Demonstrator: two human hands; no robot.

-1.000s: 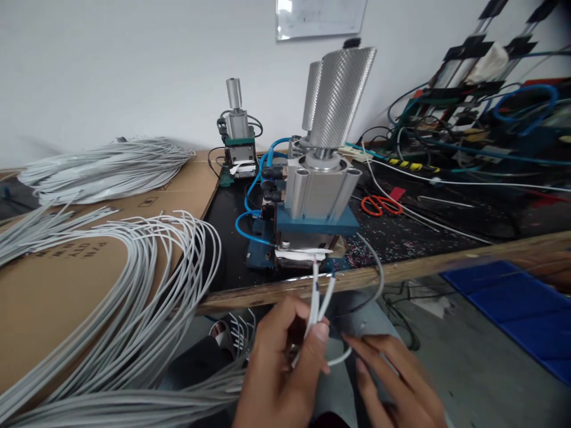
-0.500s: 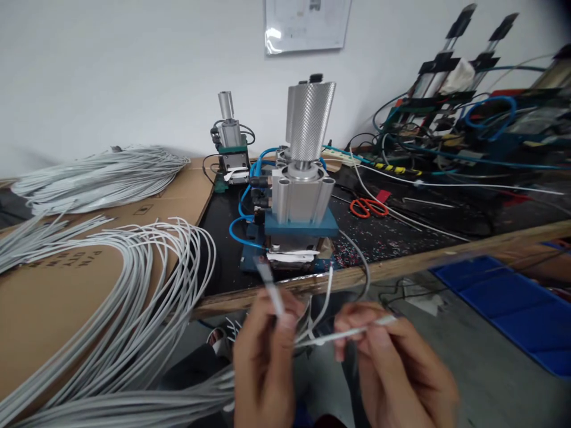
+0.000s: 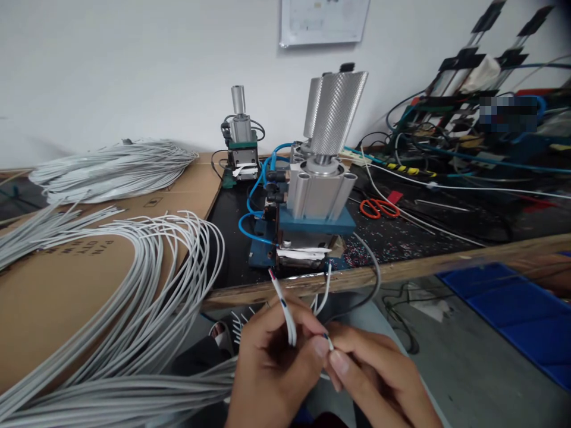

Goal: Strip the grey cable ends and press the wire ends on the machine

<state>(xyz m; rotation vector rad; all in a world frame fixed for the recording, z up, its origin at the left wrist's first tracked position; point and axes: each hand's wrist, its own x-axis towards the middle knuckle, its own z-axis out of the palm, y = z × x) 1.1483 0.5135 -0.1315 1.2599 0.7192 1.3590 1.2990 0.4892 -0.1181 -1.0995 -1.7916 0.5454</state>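
Observation:
My left hand (image 3: 272, 362) is closed around a white cable (image 3: 288, 318), whose end with a reddish tip points up toward the press. At its thumb and forefinger it meets my right hand (image 3: 379, 374), which pinches a short cable end (image 3: 329, 343) with a dark spot. The fingertips of both hands nearly touch there. Behind them another white cable end (image 3: 329, 288) stands up near the table edge. A pneumatic press (image 3: 319, 196) with a knurled silver cylinder stands just beyond my hands. Much of the held cable is hidden by my fingers.
Bundles of grey-white cables (image 3: 151, 285) lie on cardboard (image 3: 89, 309) at the left. A smaller press (image 3: 241, 137) stands at the back. Orange-handled scissors (image 3: 379, 208) lie on the black table mat at the right. A wooden table edge (image 3: 401, 270) runs across in front.
My right hand has moved left and met my left hand at the cable end. The view has shifted slightly left, so the presses appear farther right.

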